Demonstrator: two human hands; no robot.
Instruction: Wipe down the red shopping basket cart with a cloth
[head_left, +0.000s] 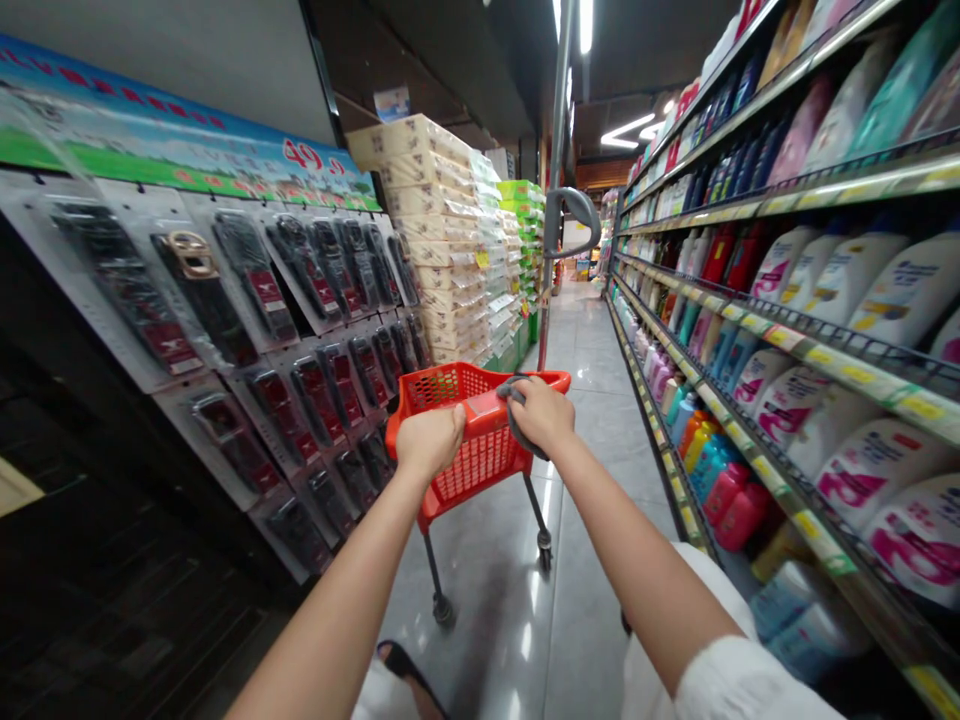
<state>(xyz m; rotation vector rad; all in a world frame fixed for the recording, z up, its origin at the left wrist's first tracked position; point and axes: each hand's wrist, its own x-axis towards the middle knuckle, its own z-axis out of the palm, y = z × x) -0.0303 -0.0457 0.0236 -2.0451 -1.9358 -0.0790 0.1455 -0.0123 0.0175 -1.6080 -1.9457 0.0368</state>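
A small red plastic shopping cart point(480, 467) with lattice sides and dark wheeled legs stands right in front of me. My left hand point(429, 440) is closed over the left part of its handle point(486, 412). On the right end of the handle my right hand point(546, 412) is closed too. A dark grey curved piece point(517, 418) shows at the fingers of that hand; I cannot make out what it is. The part of the basket that I see has red lattice walls; its floor is hidden behind the handle and my hands.
Packaged belts point(262, 270) hang on a rack at the left. Beyond it stand stacked tissue packs point(424, 190). A grey pole with a loop point(574, 222) rises ahead. Shelves of shampoo bottles point(795, 270) line the right side. A tiled aisle point(589, 400) runs forward between them.
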